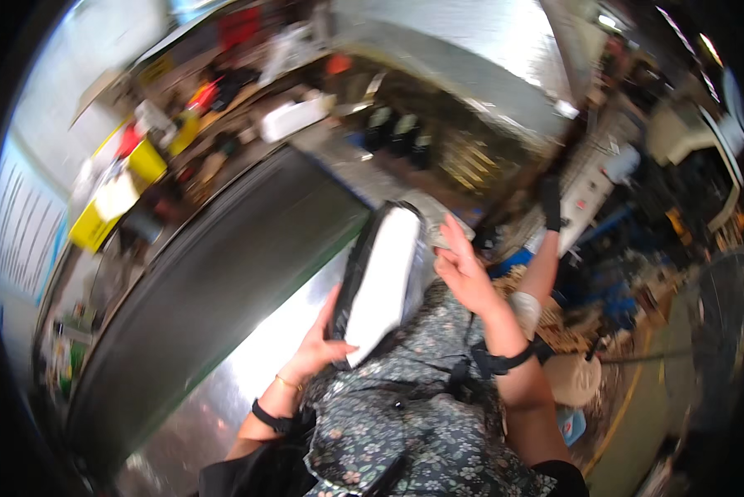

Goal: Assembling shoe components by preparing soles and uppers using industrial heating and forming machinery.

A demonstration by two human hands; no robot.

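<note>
My left hand [318,346] grips the lower end of a long white object with black sides [386,269], its thumb lying over the white face. The object is tilted, its far end pointing away from me; its exact kind is blurred. Beside the object's far right side, my right hand [464,267] is raised with its fingers apart and nothing seen in it. A dark flat belt [231,265] with a shiny metal edge [239,364] runs along my left. My patterned apron [405,414] lies just below the object.
Yellow boxes [111,211] and clutter line the far left shelf beyond the belt. A white container [296,118] stands past the belt's far end. To my right is another person's bare limb [539,269], dark at its end, beside a round beige stool [572,379].
</note>
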